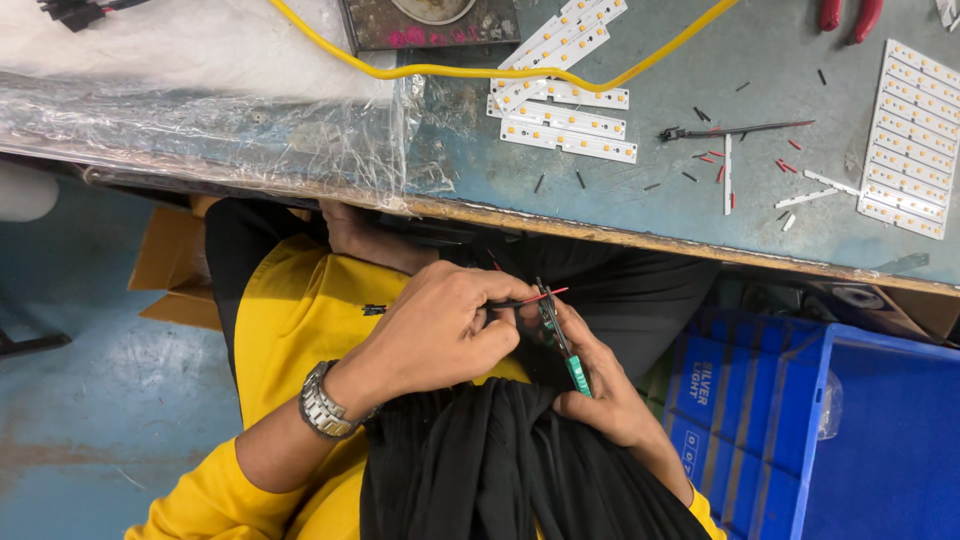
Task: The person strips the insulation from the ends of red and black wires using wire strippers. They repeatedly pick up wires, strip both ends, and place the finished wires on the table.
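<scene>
Below the table edge, over my lap, my left hand (440, 325), with a metal watch on its wrist, pinches a thin red and black wire pair (548, 294). My right hand (605, 390) grips small cutters with green handles (566, 350). The cutter's jaws sit at the wire, right beside my left fingertips. The two hands touch each other. A black cloth (500, 470) lies across my lap under them.
On the worn blue-grey table (600, 200) are white LED strip boards (565, 125), an LED panel (912, 140), a yellow cable (480, 70), red-handled pliers (848, 15), a thin dark tool (735, 129) and wire offcuts. Clear plastic sheet (220, 125) lies left, a blue crate (850, 430) lower right.
</scene>
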